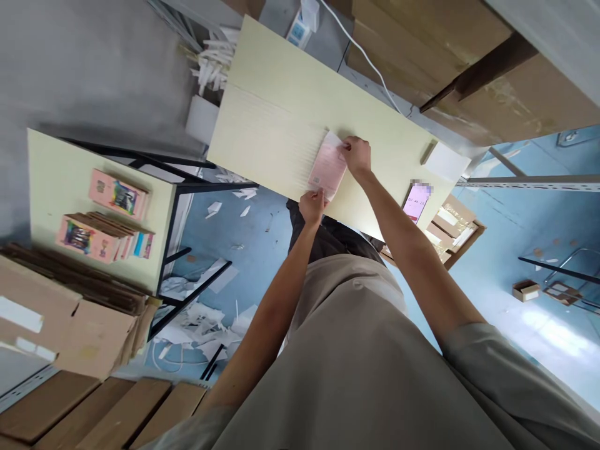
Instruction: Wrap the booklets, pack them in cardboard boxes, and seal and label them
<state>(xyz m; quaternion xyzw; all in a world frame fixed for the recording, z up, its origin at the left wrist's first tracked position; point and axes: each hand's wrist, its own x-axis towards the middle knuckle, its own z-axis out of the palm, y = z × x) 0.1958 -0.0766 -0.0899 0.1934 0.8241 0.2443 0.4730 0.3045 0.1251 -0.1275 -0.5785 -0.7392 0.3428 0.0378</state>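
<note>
A thin pink book (329, 164), with a small printed square near its lower left corner, lies tilted on the pale yellow tabletop (269, 119). Whitish, film-like edges show at its top and bottom ends. My left hand (313, 207) pinches the near end of it. At the far right corner, the fingers of my right hand (358, 156) are closed on its edge. A phone (413, 202) with a pink timer screen rests on the table to the right of my forearm.
A white box (445, 161) sits at the table's right end. On a side table (47, 187) at left are pink books (119, 195) in stacks. Cardboard boxes (417, 56) stand behind, more boxes (126, 412) lower left. Paper scraps (201, 325) litter the blue floor.
</note>
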